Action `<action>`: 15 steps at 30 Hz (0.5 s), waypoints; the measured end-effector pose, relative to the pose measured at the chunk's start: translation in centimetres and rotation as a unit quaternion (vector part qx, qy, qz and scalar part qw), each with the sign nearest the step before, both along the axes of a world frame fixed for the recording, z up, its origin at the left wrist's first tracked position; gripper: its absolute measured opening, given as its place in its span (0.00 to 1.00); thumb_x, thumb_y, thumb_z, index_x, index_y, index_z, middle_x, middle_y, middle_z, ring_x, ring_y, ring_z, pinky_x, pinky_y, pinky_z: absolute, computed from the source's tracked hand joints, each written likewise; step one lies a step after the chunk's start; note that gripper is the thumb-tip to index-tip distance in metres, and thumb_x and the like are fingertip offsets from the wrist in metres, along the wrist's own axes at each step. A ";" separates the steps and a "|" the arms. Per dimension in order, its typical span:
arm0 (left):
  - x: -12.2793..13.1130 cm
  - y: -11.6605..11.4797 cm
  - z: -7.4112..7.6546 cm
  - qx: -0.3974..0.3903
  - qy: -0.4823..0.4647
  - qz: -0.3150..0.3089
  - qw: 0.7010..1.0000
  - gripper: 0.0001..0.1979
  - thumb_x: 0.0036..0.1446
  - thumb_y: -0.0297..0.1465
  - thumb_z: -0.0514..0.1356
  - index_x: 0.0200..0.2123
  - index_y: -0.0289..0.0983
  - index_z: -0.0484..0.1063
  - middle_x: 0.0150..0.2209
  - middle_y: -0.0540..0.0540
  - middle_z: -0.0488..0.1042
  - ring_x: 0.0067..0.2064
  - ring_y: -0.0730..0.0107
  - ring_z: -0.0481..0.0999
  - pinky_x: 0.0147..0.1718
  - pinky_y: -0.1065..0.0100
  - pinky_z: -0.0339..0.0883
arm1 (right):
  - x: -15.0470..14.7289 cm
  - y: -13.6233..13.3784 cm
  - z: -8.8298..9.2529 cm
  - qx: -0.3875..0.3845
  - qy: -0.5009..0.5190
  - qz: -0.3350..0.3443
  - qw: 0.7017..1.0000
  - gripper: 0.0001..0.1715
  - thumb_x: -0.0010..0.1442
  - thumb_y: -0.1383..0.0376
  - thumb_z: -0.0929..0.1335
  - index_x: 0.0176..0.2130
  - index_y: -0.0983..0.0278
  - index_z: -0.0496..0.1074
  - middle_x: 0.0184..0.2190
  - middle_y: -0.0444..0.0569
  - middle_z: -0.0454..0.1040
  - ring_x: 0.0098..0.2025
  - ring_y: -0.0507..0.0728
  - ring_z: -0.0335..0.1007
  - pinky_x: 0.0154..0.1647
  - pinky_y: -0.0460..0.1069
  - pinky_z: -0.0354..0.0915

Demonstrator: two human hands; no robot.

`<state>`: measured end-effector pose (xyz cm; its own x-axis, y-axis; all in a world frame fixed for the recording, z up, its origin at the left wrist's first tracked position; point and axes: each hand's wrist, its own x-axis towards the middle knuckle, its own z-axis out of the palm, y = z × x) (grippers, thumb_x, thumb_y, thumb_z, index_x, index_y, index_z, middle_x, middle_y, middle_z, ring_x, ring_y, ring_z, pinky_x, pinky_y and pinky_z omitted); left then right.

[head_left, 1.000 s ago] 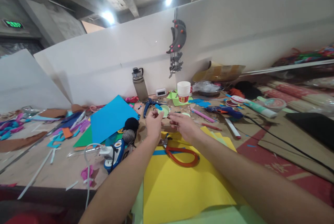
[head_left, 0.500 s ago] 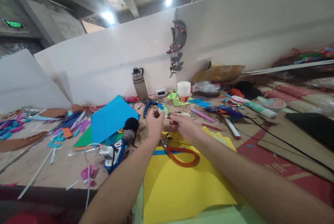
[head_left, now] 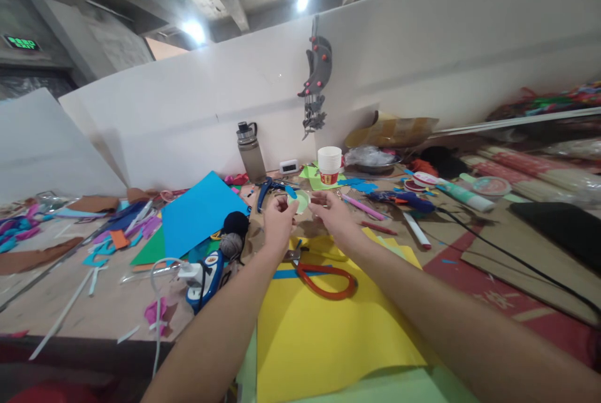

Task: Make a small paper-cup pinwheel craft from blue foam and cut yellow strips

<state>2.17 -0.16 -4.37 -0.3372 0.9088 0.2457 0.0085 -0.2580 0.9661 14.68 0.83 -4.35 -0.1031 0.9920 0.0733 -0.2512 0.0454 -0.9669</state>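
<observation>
A small pale green paper disc (head_left: 302,203) is held up between my two hands, with a blue oval piece (head_left: 291,192) at its upper left edge. My left hand (head_left: 278,223) pinches the disc's left side, thumb in front. The fingertips of my right hand (head_left: 334,216) are closed at its right edge. Under my hands lie orange-handled scissors (head_left: 328,291), on a yellow sheet (head_left: 328,340). Whether the blue piece is fixed to the disc, I cannot tell.
Behind my hands stand a bottle (head_left: 251,156), stacked paper cups (head_left: 329,162) and a small white clock (head_left: 288,167). A blue sheet (head_left: 201,212), yarn balls (head_left: 236,223) and a power strip (head_left: 206,281) lie left. To the right are a glue gun (head_left: 408,200), its black cord and markers.
My right hand has shifted its fingers up to the disc's right edge. More of the disc's pale green face shows now. My left hand keeps its pinch.
</observation>
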 end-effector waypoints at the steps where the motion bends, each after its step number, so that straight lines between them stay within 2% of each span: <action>1: 0.1 0.0 0.0 -0.004 0.004 -0.007 1.000 0.14 0.43 0.39 0.65 0.29 0.35 0.70 0.24 0.51 0.68 0.22 0.78 0.64 0.18 0.75 0.59 | 0.2 0.2 0.0 0.026 -0.030 -0.016 0.999 0.21 0.47 0.64 0.69 0.43 0.60 0.67 0.42 0.48 0.70 0.39 0.53 0.66 0.35 0.48 0.63; 3: 0.2 -0.1 0.1 -0.016 0.012 -0.026 0.999 0.15 0.43 0.39 0.66 0.28 0.35 0.70 0.24 0.52 0.68 0.21 0.79 0.63 0.19 0.74 0.60 | 0.6 0.5 0.1 0.100 -0.112 -0.048 0.987 0.21 0.49 0.65 0.68 0.45 0.60 0.69 0.44 0.49 0.70 0.39 0.55 0.67 0.37 0.50 0.65; 6: 0.2 -0.1 0.2 -0.033 0.045 -0.065 0.996 0.16 0.43 0.41 0.65 0.28 0.34 0.70 0.23 0.53 0.67 0.20 0.80 0.63 0.20 0.74 0.60 | 1.2 0.8 0.2 0.188 -0.220 -0.072 0.955 0.19 0.51 0.67 0.66 0.45 0.62 0.71 0.46 0.51 0.71 0.40 0.56 0.68 0.40 0.52 0.66; 9: 0.1 -0.1 0.4 -0.034 0.086 -0.103 0.990 0.17 0.43 0.43 0.65 0.28 0.34 0.71 0.21 0.54 0.67 0.19 0.80 0.63 0.20 0.74 0.58 | 1.5 1.1 0.1 0.203 -0.264 -0.063 0.941 0.17 0.52 0.68 0.65 0.43 0.63 0.73 0.45 0.52 0.73 0.39 0.56 0.69 0.40 0.53 0.66; 12: 0.0 -0.1 0.4 -0.047 0.090 -0.142 0.985 0.18 0.43 0.44 0.65 0.29 0.34 0.72 0.20 0.54 0.66 0.18 0.79 0.63 0.19 0.74 0.57 | 1.6 1.4 -0.1 0.196 -0.274 -0.053 0.940 0.15 0.51 0.69 0.66 0.41 0.63 0.74 0.42 0.51 0.75 0.38 0.56 0.69 0.39 0.52 0.66; 15: -0.1 0.0 0.4 -0.057 0.079 -0.146 0.985 0.18 0.44 0.44 0.64 0.30 0.34 0.72 0.20 0.53 0.67 0.17 0.79 0.64 0.18 0.74 0.57 | 1.6 1.5 -0.1 0.180 -0.270 -0.050 0.945 0.13 0.50 0.68 0.67 0.39 0.63 0.74 0.40 0.50 0.76 0.36 0.56 0.70 0.38 0.52 0.66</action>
